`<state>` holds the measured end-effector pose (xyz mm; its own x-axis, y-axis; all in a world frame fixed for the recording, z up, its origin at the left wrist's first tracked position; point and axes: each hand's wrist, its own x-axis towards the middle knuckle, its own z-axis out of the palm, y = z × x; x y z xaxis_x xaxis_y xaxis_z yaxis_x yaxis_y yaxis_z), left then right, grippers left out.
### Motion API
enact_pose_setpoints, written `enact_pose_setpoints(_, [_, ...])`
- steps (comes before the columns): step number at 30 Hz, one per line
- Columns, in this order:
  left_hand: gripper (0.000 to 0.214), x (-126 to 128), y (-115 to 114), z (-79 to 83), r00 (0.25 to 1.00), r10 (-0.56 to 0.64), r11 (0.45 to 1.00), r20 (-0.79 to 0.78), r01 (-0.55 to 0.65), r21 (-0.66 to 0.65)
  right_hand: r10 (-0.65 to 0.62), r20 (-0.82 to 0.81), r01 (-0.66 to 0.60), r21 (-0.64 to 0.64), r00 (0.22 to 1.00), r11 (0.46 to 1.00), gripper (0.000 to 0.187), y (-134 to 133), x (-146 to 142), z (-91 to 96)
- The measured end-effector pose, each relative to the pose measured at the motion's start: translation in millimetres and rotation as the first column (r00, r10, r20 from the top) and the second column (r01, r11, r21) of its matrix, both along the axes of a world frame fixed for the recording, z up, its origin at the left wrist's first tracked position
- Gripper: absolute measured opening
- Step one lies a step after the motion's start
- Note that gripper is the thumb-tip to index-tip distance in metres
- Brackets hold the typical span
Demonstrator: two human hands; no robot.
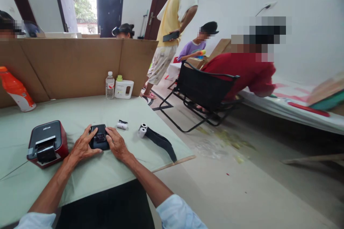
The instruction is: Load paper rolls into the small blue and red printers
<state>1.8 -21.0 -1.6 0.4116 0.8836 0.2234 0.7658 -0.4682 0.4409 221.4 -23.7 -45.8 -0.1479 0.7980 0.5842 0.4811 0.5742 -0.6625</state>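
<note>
At far left, an orange bottle (18,91) stands near the cardboard screen (80,68) and appears tilted; whether it truly leans cannot be told so close to the picture's edge, but if it does, a knock could topple it. Next, the red-and-black machine (47,143) sits just beside the left forearm; an outward swing of that elbow could push it askew. The left hand (85,142) grasps the near-left side of the black device (99,139), thumb along its lower edge and fingers at its upper left. The device lies between both hands, above the pale green table (134,164); whether its underside touches the cloth cannot be told. Judged risk: uneven pressure from the two sides could make it twist or slip. The water bottle (110,86) and, further right, the white jug (124,88) stand well back, at low risk. The right hand (116,143) grips the device's right side, thumb towards its face. Near that hand lies a small white roll (122,125); a brush of the knuckles could set it rolling. Further right, a pair of white rolls (142,130) stands at the head of a black strip (161,141), whose far end reaches the table's edge; a snagged sleeve could drag them to the floor.
</note>
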Motion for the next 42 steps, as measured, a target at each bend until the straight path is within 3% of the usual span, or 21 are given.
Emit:
enact_pose_setpoints(14, [0.103,-1.0,-2.8,-2.8,0.999,-0.013,1.000,0.032,0.012,0.022,-0.006,0.008,0.006,0.040,1.000,0.999,0.044,1.5,-1.0,-4.3])
enact_pose_setpoints(28, [0.103,-9.7,12.4,-13.1,0.990,-0.090,0.995,0.105,0.085,0.055,-0.046,0.004,0.046,0.037,0.999,0.998,0.041,1.2,-2.4,0.7])
enact_pose_setpoints(42, [0.100,-6.1,10.1,-2.1,0.993,-0.106,0.992,0.056,0.101,0.074,-0.043,-0.011,0.043,0.018,0.999,0.999,0.039,-0.6,-0.9,8.7])
